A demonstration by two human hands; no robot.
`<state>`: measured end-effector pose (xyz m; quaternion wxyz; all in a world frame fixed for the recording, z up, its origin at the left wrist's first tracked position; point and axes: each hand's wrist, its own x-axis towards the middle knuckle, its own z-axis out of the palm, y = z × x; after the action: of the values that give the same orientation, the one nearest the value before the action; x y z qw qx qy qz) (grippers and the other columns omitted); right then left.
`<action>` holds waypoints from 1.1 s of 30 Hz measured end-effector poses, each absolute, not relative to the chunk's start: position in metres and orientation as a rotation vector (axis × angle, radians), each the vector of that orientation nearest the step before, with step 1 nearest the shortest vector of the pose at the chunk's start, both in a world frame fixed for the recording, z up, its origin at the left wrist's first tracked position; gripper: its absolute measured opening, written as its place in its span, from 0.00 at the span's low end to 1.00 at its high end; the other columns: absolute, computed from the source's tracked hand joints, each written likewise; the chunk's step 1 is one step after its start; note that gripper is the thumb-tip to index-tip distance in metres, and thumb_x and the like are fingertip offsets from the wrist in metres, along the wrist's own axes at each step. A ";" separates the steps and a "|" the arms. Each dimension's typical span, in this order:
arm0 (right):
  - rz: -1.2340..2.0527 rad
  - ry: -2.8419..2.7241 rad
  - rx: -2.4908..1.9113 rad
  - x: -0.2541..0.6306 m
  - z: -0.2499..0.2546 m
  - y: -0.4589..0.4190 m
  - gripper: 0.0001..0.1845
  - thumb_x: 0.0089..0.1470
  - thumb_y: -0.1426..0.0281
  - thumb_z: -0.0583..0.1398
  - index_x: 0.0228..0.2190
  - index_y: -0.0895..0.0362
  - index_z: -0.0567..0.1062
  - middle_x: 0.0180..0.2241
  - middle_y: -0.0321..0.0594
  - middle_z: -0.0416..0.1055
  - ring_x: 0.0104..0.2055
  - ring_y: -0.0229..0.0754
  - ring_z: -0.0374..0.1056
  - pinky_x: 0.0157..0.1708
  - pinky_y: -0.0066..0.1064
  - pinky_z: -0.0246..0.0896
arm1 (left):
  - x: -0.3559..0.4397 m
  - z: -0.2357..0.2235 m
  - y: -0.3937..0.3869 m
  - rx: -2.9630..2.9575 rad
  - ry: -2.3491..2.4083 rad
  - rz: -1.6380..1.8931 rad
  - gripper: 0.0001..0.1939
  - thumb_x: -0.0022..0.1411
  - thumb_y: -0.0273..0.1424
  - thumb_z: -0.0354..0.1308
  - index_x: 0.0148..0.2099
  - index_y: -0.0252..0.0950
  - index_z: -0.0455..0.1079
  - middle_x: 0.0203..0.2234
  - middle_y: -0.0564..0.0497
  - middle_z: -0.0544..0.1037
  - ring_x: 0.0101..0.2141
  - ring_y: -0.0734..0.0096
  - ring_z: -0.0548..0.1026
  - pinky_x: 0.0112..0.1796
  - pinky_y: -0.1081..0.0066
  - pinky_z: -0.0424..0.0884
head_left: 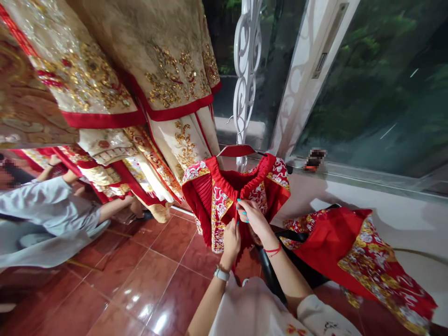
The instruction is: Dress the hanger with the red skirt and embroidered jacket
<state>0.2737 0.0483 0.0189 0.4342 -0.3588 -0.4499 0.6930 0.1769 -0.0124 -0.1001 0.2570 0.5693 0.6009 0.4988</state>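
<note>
A red garment [196, 196] with gold and white embroidered panels hangs from a dark red hanger [236, 150] on a white scrolled metal stand. Just below its gathered neckline, my right hand [252, 215] pinches the front opening; its nails are turquoise and a red cord circles the wrist. My left hand [231, 238], with a watch on the wrist, is closed on the same front edge slightly lower. A narrow red strip shows between the fingertips, but I cannot tell whether it is a tie or the garment's edge.
Cream robes [178, 84] with gold embroidery hang close on the left. Another red embroidered garment [332, 247] lies draped over a black chair-like thing at the right. A person in a pale top [52, 205] sits at far left. Windows [378, 93] stand behind; red tiles [140, 280] cover the floor.
</note>
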 end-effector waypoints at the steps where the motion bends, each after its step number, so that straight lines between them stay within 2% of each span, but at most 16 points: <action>1: 1.638 -1.167 -0.946 0.278 0.018 0.050 0.23 0.51 0.49 0.63 0.23 0.55 0.68 0.16 0.26 0.51 0.17 0.29 0.45 0.16 0.25 0.41 | 0.176 -0.097 -0.014 1.541 1.615 1.349 0.21 0.73 0.39 0.42 0.53 0.37 0.72 0.38 0.42 0.78 0.42 0.56 0.77 0.47 0.58 0.73; 3: 1.364 -1.238 -1.061 0.288 0.013 0.053 0.22 0.52 0.49 0.62 0.26 0.55 0.69 0.20 0.30 0.58 0.20 0.33 0.54 0.19 0.26 0.47 | 0.175 -0.091 -0.020 1.529 1.629 1.356 0.23 0.74 0.41 0.40 0.53 0.37 0.73 0.40 0.42 0.78 0.44 0.56 0.76 0.49 0.57 0.72; 5: 1.086 -1.279 -1.133 0.294 0.004 0.058 0.20 0.52 0.51 0.63 0.33 0.55 0.71 0.27 0.35 0.65 0.26 0.37 0.62 0.25 0.28 0.57 | 0.175 -0.088 -0.029 1.502 1.666 1.396 0.25 0.75 0.42 0.38 0.55 0.37 0.72 0.44 0.40 0.77 0.47 0.57 0.75 0.52 0.56 0.71; 7: 1.007 -1.319 -1.142 0.293 -0.006 0.061 0.21 0.50 0.53 0.65 0.40 0.54 0.71 0.33 0.38 0.69 0.32 0.40 0.67 0.31 0.30 0.63 | 0.179 -0.089 -0.036 1.481 1.662 1.416 0.27 0.75 0.43 0.36 0.59 0.37 0.71 0.49 0.39 0.75 0.51 0.57 0.74 0.54 0.56 0.70; 9: 1.118 -1.354 -1.096 0.286 -0.012 0.059 0.21 0.50 0.53 0.64 0.38 0.53 0.69 0.33 0.38 0.71 0.32 0.41 0.69 0.31 0.31 0.65 | 0.184 -0.095 -0.040 1.465 1.622 1.395 0.28 0.74 0.45 0.36 0.60 0.37 0.71 0.52 0.39 0.74 0.53 0.57 0.73 0.56 0.56 0.69; 11: 1.302 -1.384 -1.004 0.278 -0.015 0.052 0.18 0.53 0.51 0.61 0.34 0.53 0.68 0.26 0.34 0.69 0.27 0.39 0.68 0.28 0.31 0.65 | 0.189 -0.104 -0.041 1.417 1.610 1.379 0.29 0.74 0.47 0.37 0.61 0.37 0.70 0.55 0.39 0.73 0.58 0.55 0.70 0.60 0.54 0.66; 13: 1.482 -1.431 -0.910 0.274 -0.016 0.041 0.17 0.58 0.51 0.57 0.34 0.53 0.67 0.21 0.30 0.65 0.20 0.37 0.64 0.22 0.29 0.62 | 0.191 -0.113 -0.043 1.363 1.623 1.398 0.30 0.73 0.47 0.38 0.63 0.36 0.68 0.60 0.39 0.70 0.63 0.55 0.65 0.63 0.53 0.62; 15: 1.607 -1.474 -0.873 0.274 -0.018 0.030 0.17 0.60 0.52 0.55 0.36 0.53 0.67 0.20 0.28 0.64 0.15 0.34 0.59 0.17 0.27 0.56 | 0.189 -0.119 -0.047 1.365 1.618 1.422 0.29 0.73 0.47 0.40 0.64 0.37 0.66 0.62 0.39 0.68 0.64 0.55 0.63 0.63 0.52 0.61; 17: 1.587 -1.474 -0.940 0.276 -0.020 0.024 0.16 0.59 0.53 0.57 0.37 0.52 0.68 0.21 0.27 0.64 0.14 0.33 0.57 0.14 0.25 0.52 | 0.187 -0.120 -0.052 1.375 1.619 1.450 0.29 0.73 0.48 0.39 0.61 0.37 0.68 0.59 0.39 0.70 0.61 0.55 0.66 0.61 0.53 0.65; 20: 1.363 -1.433 -1.054 0.277 -0.023 0.026 0.16 0.53 0.56 0.64 0.37 0.53 0.69 0.22 0.27 0.63 0.20 0.34 0.61 0.20 0.25 0.57 | 0.186 -0.119 -0.061 1.321 1.619 1.448 0.31 0.71 0.53 0.36 0.48 0.37 0.73 0.45 0.40 0.76 0.49 0.56 0.74 0.50 0.56 0.73; 22: 1.347 -1.447 -1.031 0.276 -0.023 0.029 0.15 0.52 0.57 0.64 0.36 0.54 0.72 0.22 0.28 0.62 0.24 0.35 0.61 0.24 0.26 0.58 | 0.187 -0.122 -0.065 1.295 1.542 1.363 0.33 0.70 0.57 0.36 0.36 0.38 0.70 0.32 0.45 0.74 0.37 0.59 0.74 0.41 0.59 0.74; 24: 1.483 -1.462 -0.972 0.275 -0.025 0.028 0.15 0.54 0.56 0.62 0.35 0.55 0.74 0.22 0.30 0.61 0.23 0.34 0.58 0.22 0.25 0.54 | 0.189 -0.131 -0.067 1.277 1.454 1.250 0.33 0.68 0.59 0.36 0.31 0.39 0.65 0.25 0.49 0.70 0.29 0.64 0.70 0.36 0.62 0.72; 27: 1.609 -1.453 -0.955 0.274 -0.040 0.020 0.20 0.57 0.51 0.59 0.32 0.56 0.75 0.20 0.29 0.58 0.21 0.32 0.52 0.20 0.25 0.45 | 0.186 -0.153 -0.070 1.247 1.422 1.129 0.34 0.65 0.64 0.37 0.29 0.39 0.62 0.21 0.52 0.67 0.27 0.67 0.67 0.33 0.64 0.71; 33: 1.474 -1.403 -1.068 0.266 -0.100 0.004 0.32 0.53 0.38 0.56 0.21 0.55 0.67 0.15 0.28 0.52 0.19 0.32 0.48 0.20 0.26 0.45 | 0.168 -0.194 -0.078 1.282 1.509 0.965 0.36 0.59 0.68 0.37 0.26 0.40 0.61 0.19 0.52 0.67 0.23 0.66 0.66 0.32 0.62 0.71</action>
<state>0.2663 0.0044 -0.0996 0.4093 -0.4240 -0.5571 0.5850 0.1684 -0.0780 -0.1943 0.4523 0.5192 0.6109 0.3908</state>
